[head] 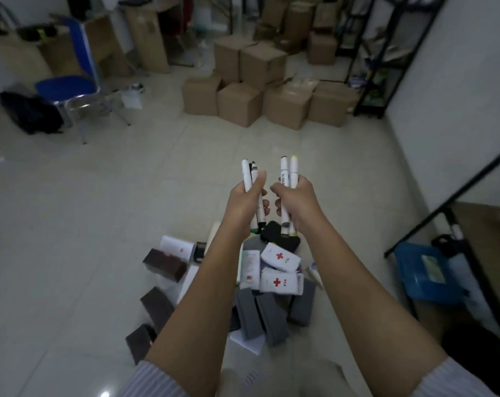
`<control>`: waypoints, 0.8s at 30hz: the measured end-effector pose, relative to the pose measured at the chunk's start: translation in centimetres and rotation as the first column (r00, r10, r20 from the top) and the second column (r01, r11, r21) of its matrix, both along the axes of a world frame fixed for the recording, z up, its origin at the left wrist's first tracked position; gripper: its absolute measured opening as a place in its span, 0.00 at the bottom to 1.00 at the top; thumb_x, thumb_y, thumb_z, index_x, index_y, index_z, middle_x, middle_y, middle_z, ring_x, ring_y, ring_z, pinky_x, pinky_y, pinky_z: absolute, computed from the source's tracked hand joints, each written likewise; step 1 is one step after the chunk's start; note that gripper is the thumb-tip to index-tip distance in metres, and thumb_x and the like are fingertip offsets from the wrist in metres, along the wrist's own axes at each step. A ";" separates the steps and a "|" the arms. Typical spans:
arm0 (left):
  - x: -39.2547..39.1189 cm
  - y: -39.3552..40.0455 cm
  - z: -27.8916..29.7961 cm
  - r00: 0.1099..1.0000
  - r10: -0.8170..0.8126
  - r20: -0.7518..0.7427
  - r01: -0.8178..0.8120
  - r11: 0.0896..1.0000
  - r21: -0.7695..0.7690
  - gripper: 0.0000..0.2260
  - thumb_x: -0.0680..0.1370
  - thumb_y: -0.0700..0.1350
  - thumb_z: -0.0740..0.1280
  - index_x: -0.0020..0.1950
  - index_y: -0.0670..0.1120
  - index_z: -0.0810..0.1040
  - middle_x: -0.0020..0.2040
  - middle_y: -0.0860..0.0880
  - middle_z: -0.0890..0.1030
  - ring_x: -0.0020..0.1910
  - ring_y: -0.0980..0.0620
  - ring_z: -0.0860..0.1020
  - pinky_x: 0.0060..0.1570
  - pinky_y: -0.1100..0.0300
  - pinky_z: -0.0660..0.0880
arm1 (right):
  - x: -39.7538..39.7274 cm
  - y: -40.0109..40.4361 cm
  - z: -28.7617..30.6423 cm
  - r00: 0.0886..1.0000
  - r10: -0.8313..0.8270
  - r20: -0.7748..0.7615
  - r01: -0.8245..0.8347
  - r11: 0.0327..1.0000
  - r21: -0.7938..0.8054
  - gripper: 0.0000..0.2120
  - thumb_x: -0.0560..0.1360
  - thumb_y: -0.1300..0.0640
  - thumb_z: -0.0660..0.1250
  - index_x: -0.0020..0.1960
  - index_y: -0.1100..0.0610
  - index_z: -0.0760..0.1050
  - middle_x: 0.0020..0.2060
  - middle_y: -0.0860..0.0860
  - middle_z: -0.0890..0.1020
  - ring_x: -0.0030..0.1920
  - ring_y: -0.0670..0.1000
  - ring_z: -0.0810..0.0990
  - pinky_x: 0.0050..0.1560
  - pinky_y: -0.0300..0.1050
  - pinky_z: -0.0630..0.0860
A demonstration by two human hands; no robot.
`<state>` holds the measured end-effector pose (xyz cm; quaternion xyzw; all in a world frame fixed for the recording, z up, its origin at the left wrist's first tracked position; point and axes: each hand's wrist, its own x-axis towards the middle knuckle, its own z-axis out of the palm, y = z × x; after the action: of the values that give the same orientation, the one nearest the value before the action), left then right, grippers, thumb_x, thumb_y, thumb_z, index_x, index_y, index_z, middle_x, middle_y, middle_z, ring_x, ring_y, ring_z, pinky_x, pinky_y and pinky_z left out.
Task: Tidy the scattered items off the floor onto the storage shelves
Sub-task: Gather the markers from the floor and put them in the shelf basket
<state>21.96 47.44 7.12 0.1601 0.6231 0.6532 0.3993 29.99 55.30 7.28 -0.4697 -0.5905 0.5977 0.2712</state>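
My left hand (247, 200) grips two white markers (250, 174) upright in front of me. My right hand (296, 199) grips another pair of white markers (289, 170), one with a yellow-green tip. Both hands are raised above a heap of items on the tiled floor: white boxes with red crosses (280, 257), grey boxes (271, 319) and dark brown boxes (164, 265). A black metal storage shelf (369, 61) stands at the far right against the wall.
Stacked cardboard boxes (257, 93) fill the far side of the room. A blue chair (74, 84) and a black bag (31, 113) are at the left. At the right are a blue bin (423, 270) and a black diagonal shelf bar (449, 202).
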 end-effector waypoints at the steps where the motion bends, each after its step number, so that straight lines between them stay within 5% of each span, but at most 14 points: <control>1: 1.4 0.9 0.6 0.999 -0.039 -0.011 0.039 0.999 0.005 0.14 0.79 0.52 0.68 0.44 0.42 0.73 0.33 0.47 0.73 0.27 0.52 0.72 0.30 0.59 0.73 | 1.8 0.6 0.6 0.999 -0.046 -0.020 0.046 0.999 -0.006 0.07 0.73 0.63 0.67 0.47 0.58 0.70 0.31 0.54 0.73 0.24 0.51 0.70 0.26 0.42 0.70; 8: 13.1 8.5 4.0 0.950 -0.312 -0.011 0.312 0.950 0.010 0.08 0.79 0.47 0.68 0.48 0.43 0.74 0.35 0.48 0.75 0.29 0.52 0.73 0.31 0.59 0.73 | 16.5 4.1 4.2 0.925 -0.337 -0.174 0.339 0.941 -0.021 0.09 0.75 0.55 0.72 0.45 0.56 0.72 0.28 0.51 0.74 0.25 0.49 0.73 0.28 0.43 0.71; 11: 19.7 11.2 5.7 0.882 -0.469 -0.041 0.470 0.883 0.004 0.06 0.79 0.42 0.67 0.53 0.42 0.73 0.36 0.46 0.75 0.29 0.53 0.73 0.29 0.60 0.73 | 23.7 5.2 5.3 0.866 -0.446 -0.227 0.449 0.893 -0.041 0.08 0.75 0.60 0.72 0.46 0.58 0.72 0.31 0.53 0.77 0.26 0.48 0.76 0.27 0.41 0.74; 16: 31.8 13.8 8.7 0.742 -0.668 -0.066 0.671 0.738 0.072 0.06 0.79 0.40 0.68 0.42 0.43 0.73 0.28 0.50 0.78 0.26 0.55 0.75 0.32 0.60 0.75 | 36.0 6.2 7.1 0.748 -0.577 -0.327 0.597 0.801 -0.048 0.12 0.72 0.58 0.75 0.50 0.60 0.75 0.29 0.54 0.76 0.25 0.49 0.73 0.27 0.42 0.74; 19: 39.0 14.7 9.5 0.656 -0.743 -0.133 0.754 0.652 0.073 0.06 0.78 0.42 0.69 0.43 0.43 0.75 0.26 0.51 0.76 0.25 0.55 0.74 0.28 0.61 0.74 | 43.4 5.9 8.2 0.676 -0.656 -0.335 0.682 0.729 -0.052 0.11 0.74 0.51 0.73 0.43 0.58 0.76 0.29 0.56 0.76 0.28 0.54 0.75 0.32 0.49 0.77; 24: 50.7 16.1 10.2 0.564 -0.819 -0.100 0.825 0.559 0.075 0.08 0.78 0.47 0.69 0.46 0.42 0.79 0.29 0.48 0.76 0.25 0.53 0.73 0.27 0.61 0.71 | 54.8 5.0 10.2 0.584 -0.746 -0.320 0.774 0.631 -0.055 0.13 0.76 0.51 0.71 0.37 0.56 0.72 0.25 0.51 0.73 0.25 0.49 0.71 0.28 0.42 0.71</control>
<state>72.67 63.55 17.29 0.4715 0.4490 0.4214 0.6312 84.77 60.28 17.51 -0.5629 -0.3082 0.4631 0.6113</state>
